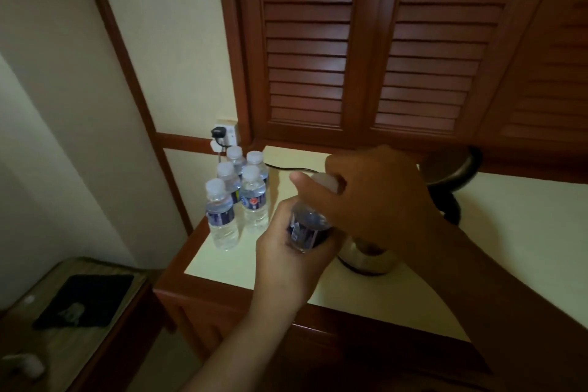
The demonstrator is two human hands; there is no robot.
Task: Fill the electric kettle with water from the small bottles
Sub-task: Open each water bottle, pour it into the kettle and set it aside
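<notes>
My left hand (288,259) grips the body of a small clear water bottle (306,227) with a dark label, held above the table. Over the bottle's white cap (324,181) my right hand (372,194) is closed, fingers wrapped around the top. Behind and under my hands stands the metal electric kettle (366,261), mostly hidden; its open lid (451,169) shows at the right with the black handle (451,207). Several more capped small bottles (237,197) stand grouped at the table's left.
The cream-topped wooden table (509,248) has its front edge close to me. A black cord (286,168) runs from a wall socket (226,134) across the back. Louvred wooden doors (366,41) rise behind. A lower side table (63,328) with a dark item sits bottom left.
</notes>
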